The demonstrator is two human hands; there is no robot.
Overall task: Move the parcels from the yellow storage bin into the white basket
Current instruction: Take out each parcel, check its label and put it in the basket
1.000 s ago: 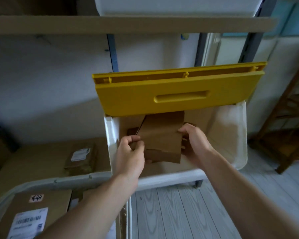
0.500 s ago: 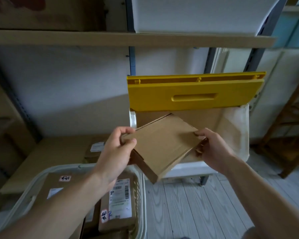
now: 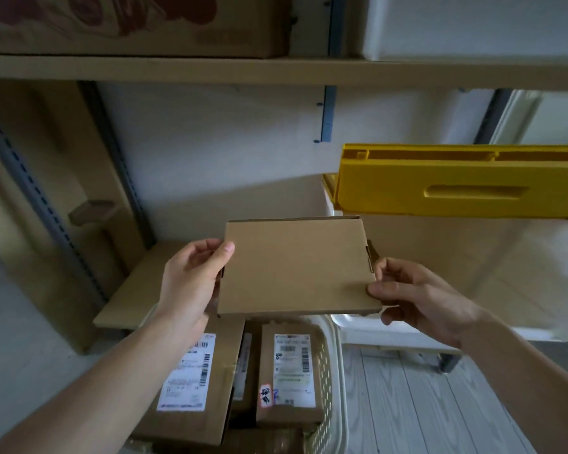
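Lifted clear of the bin, flat parcel (image 3: pixel 295 267) now level; both hands' grip pinches it.

Shipping labels with barcodes on left parcel (image 3: pixel 191 385) and right parcel (image 3: pixel 289 371) in basket; print too blurred to read.

The basket (image 3: pixel 333 371) is the landmark. Its inside is crowded: two labelled parcels (image 3: pixel 289 375) lie side by side in it, with a narrow gap between them. Above the basket, a flat box (image 3: pixel 295 267) held in both hands covers its far part; open air shows between box and parcels. Right of the basket, bare floor (image 3: pixel 423 404) lies open. Beyond that, the yellow lid (image 3: pixel 456 185) overhangs the bin (image 3: pixel 407 329) opening.
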